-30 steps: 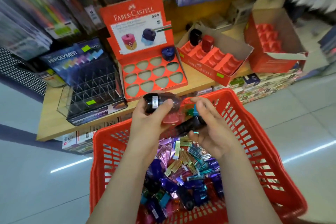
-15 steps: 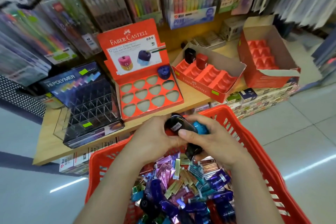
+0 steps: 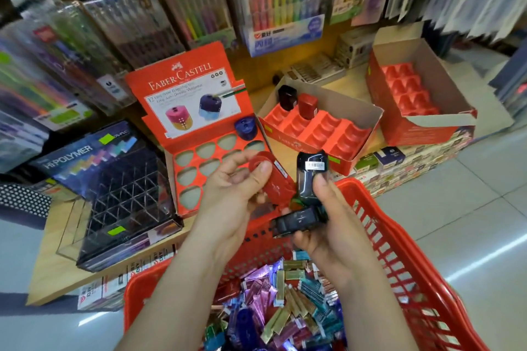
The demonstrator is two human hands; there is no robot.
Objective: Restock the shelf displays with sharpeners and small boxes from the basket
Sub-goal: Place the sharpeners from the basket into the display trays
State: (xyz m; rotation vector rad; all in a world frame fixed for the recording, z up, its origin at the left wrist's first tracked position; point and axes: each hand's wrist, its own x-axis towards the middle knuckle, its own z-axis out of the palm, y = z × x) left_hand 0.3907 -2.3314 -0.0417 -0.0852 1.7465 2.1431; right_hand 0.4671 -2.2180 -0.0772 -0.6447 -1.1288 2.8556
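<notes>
My left hand (image 3: 228, 196) grips a red sharpener (image 3: 275, 179) between thumb and fingers. My right hand (image 3: 333, 225) holds two black sharpeners: one upright with a barcode label (image 3: 309, 177) under my thumb, another lying sideways (image 3: 299, 221) in my palm. Both hands hover over the far end of the red basket (image 3: 399, 251), which holds several small foil boxes (image 3: 288, 293) and blue sharpeners. On the shelf, a red Faber-Castell display (image 3: 199, 157) has one blue sharpener (image 3: 245, 128) in it. A red tray (image 3: 316, 128) holds a black sharpener (image 3: 287, 97) and a red sharpener (image 3: 307, 105).
A second red tray box (image 3: 413, 100) stands at the right of the wooden shelf (image 3: 57, 273). A clear Hi-Polymer rack (image 3: 114, 188) sits on the left. Pen packs hang behind. Tiled floor lies to the right.
My hands have separated and lifted from the basket. The left now holds a red sharpener apart from the black ones in the right. The view has tilted up toward the shelf.
</notes>
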